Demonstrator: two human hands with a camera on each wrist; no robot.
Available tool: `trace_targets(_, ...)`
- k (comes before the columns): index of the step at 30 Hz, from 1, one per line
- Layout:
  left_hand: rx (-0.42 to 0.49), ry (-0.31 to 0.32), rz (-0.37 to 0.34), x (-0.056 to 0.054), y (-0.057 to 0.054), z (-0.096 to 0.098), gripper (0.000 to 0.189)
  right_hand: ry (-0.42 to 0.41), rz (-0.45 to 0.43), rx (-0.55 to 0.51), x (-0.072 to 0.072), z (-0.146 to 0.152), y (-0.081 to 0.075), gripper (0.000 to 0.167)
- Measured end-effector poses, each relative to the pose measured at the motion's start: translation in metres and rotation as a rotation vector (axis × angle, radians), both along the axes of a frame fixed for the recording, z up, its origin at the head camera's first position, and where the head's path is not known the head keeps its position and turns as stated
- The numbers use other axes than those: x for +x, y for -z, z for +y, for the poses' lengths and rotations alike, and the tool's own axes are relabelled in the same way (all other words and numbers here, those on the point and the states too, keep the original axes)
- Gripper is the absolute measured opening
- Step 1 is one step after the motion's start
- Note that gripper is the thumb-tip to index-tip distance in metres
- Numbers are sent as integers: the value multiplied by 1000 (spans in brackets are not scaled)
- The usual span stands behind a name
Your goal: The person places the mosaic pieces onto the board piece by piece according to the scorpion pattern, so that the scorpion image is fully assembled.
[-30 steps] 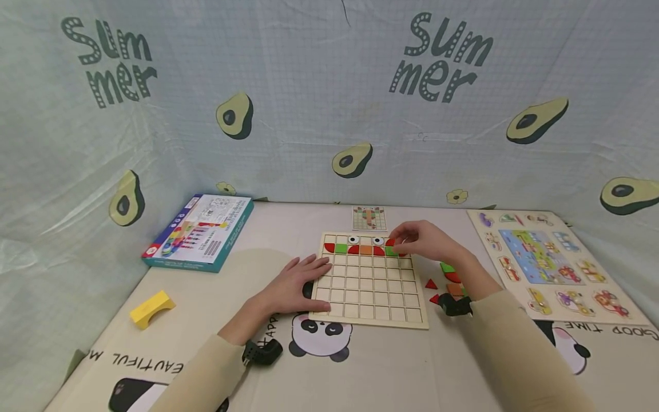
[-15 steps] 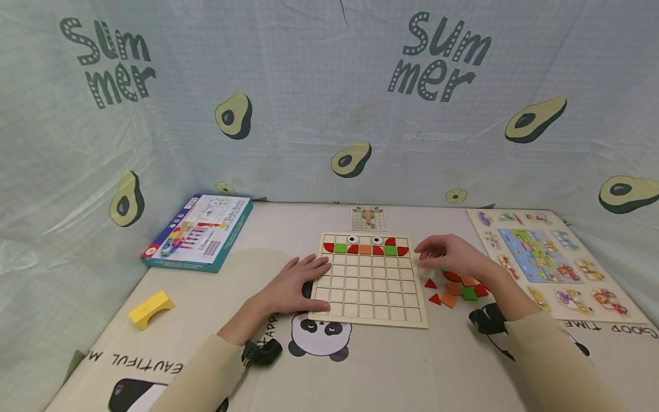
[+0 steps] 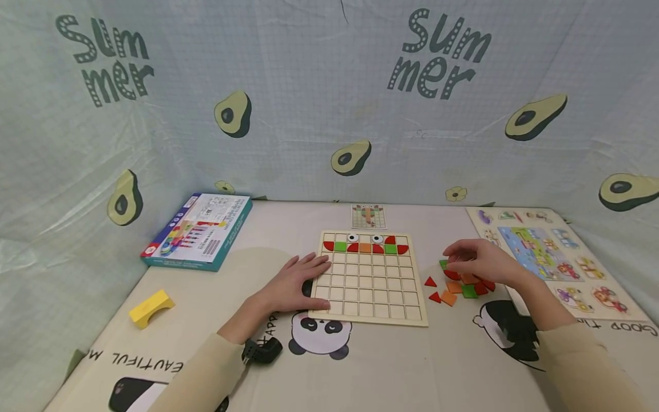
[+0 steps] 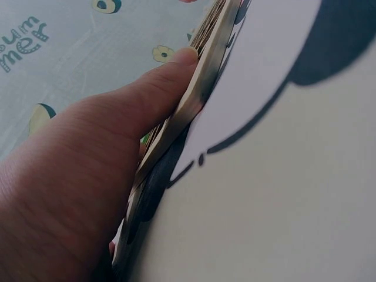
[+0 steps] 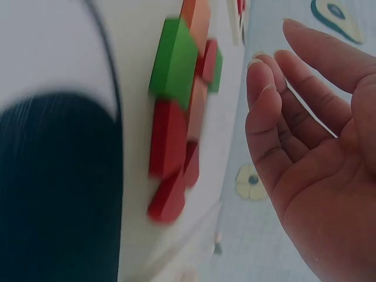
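Note:
A wooden grid board (image 3: 368, 286) lies flat, its top rows holding two eye pieces and several red, green and orange pieces. My left hand (image 3: 290, 284) rests on its left side, fingers spread. In the left wrist view the thumb (image 4: 161, 82) lies along the edge of the board (image 4: 197, 97). My right hand (image 3: 481, 260) hovers over a loose pile of pieces, including a green square (image 3: 469, 291) and an orange square (image 3: 448, 297). Seen from the right wrist, the hand (image 5: 320, 135) has loosely bent fingers with nothing between them, beside the blurred pile.
Behind the board lies a small pattern card (image 3: 368, 217). A picture puzzle board (image 3: 546, 297) is on the right, past the pile. To the left are a boxed set (image 3: 201, 229) and a yellow arch block (image 3: 151, 308). Two red triangles (image 3: 430, 282) lie near the board's right edge.
My right hand has left the board's upper right corner and moved right over the loose pile, uncovering the red and green pieces there. My left hand stays in place.

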State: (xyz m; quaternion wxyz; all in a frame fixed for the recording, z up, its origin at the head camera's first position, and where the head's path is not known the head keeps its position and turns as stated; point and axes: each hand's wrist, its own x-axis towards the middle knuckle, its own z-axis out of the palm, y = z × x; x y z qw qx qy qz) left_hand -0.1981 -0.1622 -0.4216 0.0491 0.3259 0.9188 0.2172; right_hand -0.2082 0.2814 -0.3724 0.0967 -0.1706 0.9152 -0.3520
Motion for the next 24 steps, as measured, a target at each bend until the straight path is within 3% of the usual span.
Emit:
trace_targets(8,-3,-3,-5,0,0,0,92,36,47,46,4,25,1,30)
trace_targets(24,-12,-7,2,-1,2,-1,92,76,-3,136,4,48,11,37)
